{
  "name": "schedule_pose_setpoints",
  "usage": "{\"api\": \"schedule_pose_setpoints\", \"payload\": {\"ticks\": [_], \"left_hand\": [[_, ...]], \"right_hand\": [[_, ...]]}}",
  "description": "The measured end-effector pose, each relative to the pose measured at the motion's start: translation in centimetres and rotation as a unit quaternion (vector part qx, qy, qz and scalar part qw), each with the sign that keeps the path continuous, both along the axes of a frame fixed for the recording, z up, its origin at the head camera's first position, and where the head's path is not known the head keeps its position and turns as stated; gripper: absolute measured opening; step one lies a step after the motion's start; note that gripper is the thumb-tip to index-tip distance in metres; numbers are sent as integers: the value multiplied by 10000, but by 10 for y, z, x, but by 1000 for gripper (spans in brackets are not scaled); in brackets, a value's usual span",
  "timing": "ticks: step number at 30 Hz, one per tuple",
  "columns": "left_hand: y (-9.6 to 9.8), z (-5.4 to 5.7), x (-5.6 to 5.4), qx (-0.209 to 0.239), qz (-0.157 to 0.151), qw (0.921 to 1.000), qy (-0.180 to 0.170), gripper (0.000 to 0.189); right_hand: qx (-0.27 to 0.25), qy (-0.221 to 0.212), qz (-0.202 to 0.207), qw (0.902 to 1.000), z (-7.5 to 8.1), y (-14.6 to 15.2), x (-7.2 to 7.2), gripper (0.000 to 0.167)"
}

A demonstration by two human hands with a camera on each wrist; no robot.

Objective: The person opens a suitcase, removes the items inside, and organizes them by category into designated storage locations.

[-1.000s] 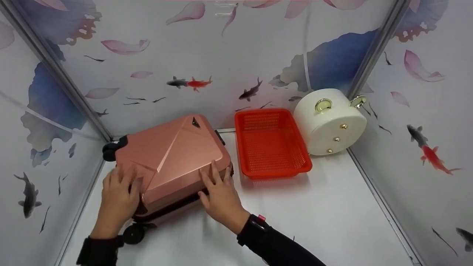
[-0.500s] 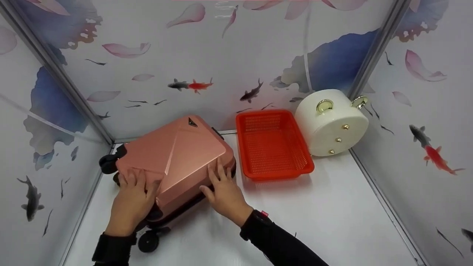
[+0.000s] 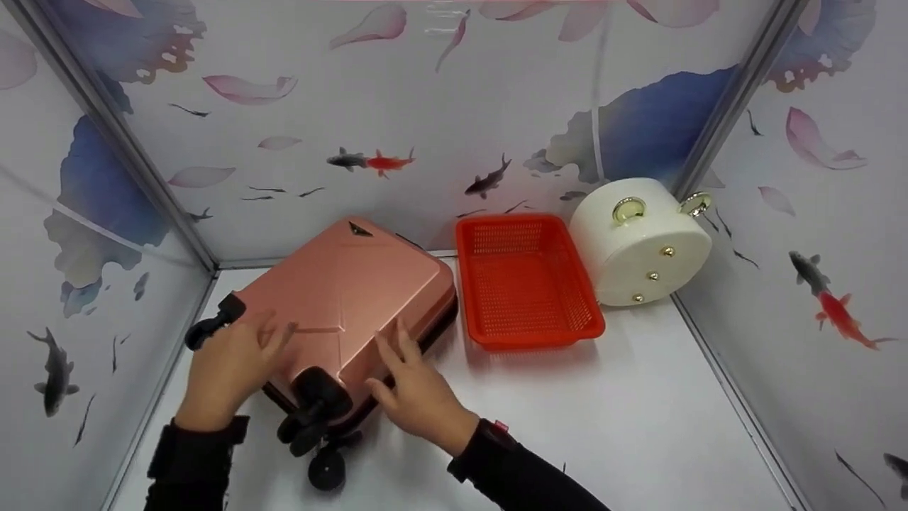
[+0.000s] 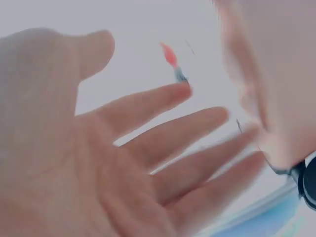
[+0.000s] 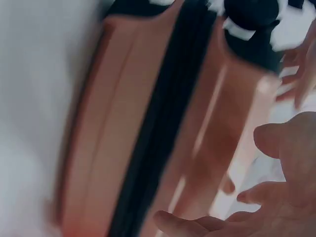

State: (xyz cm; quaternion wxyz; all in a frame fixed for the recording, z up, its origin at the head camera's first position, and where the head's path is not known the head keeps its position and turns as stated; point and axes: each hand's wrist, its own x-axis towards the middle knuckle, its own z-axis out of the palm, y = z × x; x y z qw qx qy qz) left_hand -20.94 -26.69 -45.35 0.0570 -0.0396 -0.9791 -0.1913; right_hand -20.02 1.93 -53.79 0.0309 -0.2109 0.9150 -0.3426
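A rose-pink hard-shell suitcase (image 3: 362,284) lies flat on the white surface, its black wheels toward the person's left. My left hand (image 3: 227,365) is over its wheeled end, near the lower left edge of the shell. In the left wrist view the fingers (image 4: 182,133) are straight and spread, with nothing between them and the palm, and the suitcase (image 4: 291,74) at right is blurred. My right hand (image 3: 422,401) has its fingertips at the suitcase's near long side, fingers loosely extended. The right wrist view shows the suitcase's side with its dark seam (image 5: 158,113) close to this hand (image 5: 296,163).
A red perforated plastic basket (image 3: 528,284) stands just right of the suitcase. Beside it, a white round case with gold-coloured fittings (image 3: 638,241) leans in the back right corner. Walls printed with fish and petals enclose the white surface (image 3: 638,411) on three sides.
The suitcase has turned counterclockwise in the head view, its near wheels swinging right. My left hand moved right with it, then back left off the shell's corner. My right hand stays at the near side.
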Motion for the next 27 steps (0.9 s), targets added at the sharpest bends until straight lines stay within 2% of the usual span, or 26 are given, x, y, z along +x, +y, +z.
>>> {"api": "schedule_pose_setpoints", "payload": {"ticks": [2,4,6,8,10,13,18,22,24,27], "left_hand": [[-14,-5,-18,64,27,10000,39,76],[-27,-18,-36,40,-68,9998,-194,79],[-34,-32,-46,-93,-150,9988,-467,81],[-37,-43,-47,-242,-179,9975,-644,81],[-34,-48,-42,-365,-85,9980,-505,79],[-24,-48,-29,-571,143,9981,-187,78],[-5,-51,-7,-895,627,9938,195,81],[17,-52,5,-1015,1101,9874,507,87],[23,-51,9,-1073,1225,9833,817,87],[16,-44,11,-932,1271,9755,1534,69]], "right_hand": [[64,-30,219,9997,5,-9,10,74],[204,-41,302,9993,6,-17,15,71],[346,-39,277,9990,6,-21,17,69],[409,45,215,9989,4,-23,17,67],[407,148,170,9989,4,-23,15,66],[396,236,135,9988,3,-19,9,70],[378,-132,433,9983,0,-10,-6,94],[323,-290,616,9972,-1,-2,-20,105],[253,-247,542,9979,0,-1,-23,103],[207,-134,465,9986,3,-3,-19,92]]}}
